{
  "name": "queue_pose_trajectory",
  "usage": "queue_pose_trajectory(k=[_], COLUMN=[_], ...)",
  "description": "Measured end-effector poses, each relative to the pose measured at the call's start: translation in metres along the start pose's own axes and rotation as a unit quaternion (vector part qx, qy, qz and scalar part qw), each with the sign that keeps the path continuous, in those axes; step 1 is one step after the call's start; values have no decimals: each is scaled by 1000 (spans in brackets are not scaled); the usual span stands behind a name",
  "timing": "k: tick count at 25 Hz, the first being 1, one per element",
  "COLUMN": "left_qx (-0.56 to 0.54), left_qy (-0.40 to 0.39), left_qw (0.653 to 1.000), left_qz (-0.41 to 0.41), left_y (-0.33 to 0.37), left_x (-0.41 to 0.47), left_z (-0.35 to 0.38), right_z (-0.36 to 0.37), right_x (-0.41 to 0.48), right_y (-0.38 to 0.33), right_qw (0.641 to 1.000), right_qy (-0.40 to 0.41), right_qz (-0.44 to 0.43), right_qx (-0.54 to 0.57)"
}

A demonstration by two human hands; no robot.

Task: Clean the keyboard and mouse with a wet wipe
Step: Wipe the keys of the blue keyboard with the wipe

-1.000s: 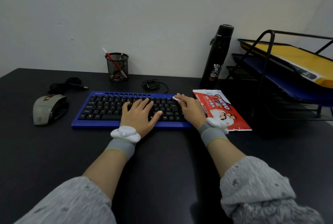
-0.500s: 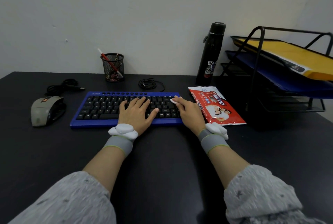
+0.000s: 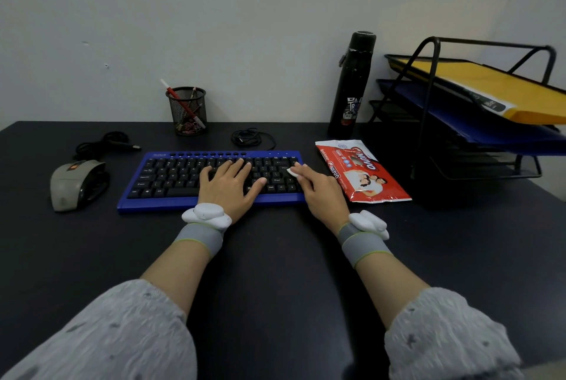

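Keyboard (image 3: 171, 176) lies long axis left-right, right hand (image 3: 321, 193) pinching wipe (image 3: 292, 172).

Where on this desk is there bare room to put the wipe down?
Widest: the desk front, between the keyboard and you. A narrow strip between mouse and keyboard. Crowded: behind the keyboard (cables, pen cup, bottle) and right, by the wipes packet and tray rack.

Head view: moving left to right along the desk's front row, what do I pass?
mouse → keyboard → wipe packet → document tray
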State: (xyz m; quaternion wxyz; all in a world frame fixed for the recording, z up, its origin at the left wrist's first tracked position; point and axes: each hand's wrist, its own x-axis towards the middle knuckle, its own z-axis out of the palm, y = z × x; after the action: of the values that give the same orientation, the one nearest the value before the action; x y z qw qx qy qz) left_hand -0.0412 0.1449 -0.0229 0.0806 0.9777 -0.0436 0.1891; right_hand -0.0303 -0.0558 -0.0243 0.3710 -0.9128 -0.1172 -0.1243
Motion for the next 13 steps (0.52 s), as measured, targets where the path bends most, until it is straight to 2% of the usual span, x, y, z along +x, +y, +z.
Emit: queue_pose_trajectory(k=[9, 11, 13], left_qx=[-6, -10, -10], left_qy=[-17, -17, -14], left_qw=[1000, 1000, 1000], left_qz=[0, -1, -2], left_y=[0, 0, 0], left_x=[-1, -1, -1], left_z=[-1, -1, 0], right_z=[-10, -12, -13], right_x=[-21, -23, -23], right_y=[-5, -8, -10], right_qw=[999, 999, 992], right_qy=[-16, 23, 105], right_qz=[-29, -21, -3], right_qx=[-7, 32, 62])
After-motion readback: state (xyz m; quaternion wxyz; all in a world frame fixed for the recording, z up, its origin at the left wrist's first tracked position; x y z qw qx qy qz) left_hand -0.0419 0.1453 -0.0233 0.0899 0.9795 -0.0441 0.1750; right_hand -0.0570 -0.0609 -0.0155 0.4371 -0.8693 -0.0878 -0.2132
